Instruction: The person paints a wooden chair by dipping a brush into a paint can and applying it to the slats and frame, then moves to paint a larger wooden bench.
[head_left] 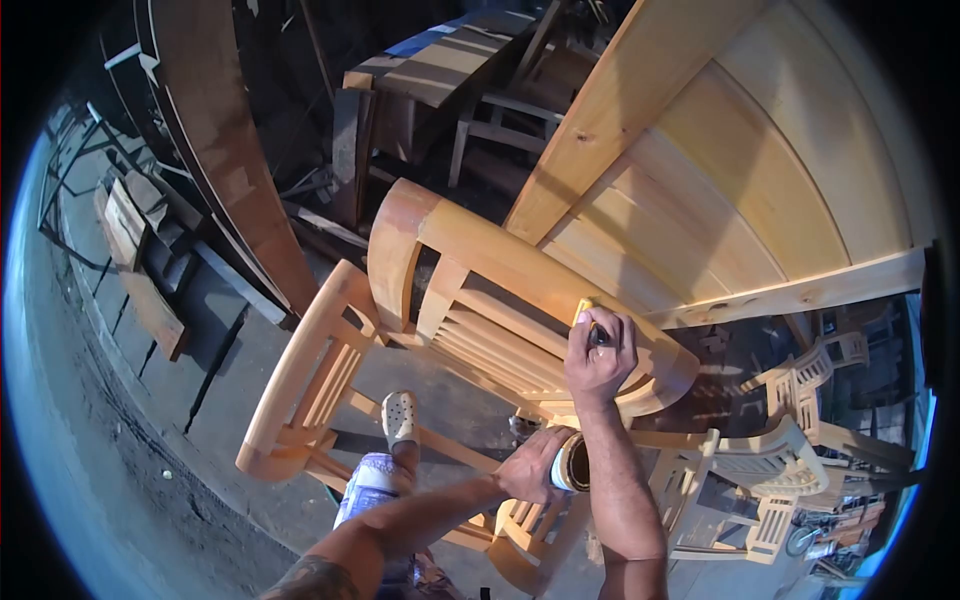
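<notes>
The right hand, nearer, clasps a brush in closed fingers over the top rail — slanting far-left to near-right — the left hand a can.

Tool mostly covered by right hand, type unclear. Can: left side behind left hand, contents too dark to tell. Both forearms cut off at near edge. Wooden panel cut off at far edge. Chairs at right too small for detail.
</notes>
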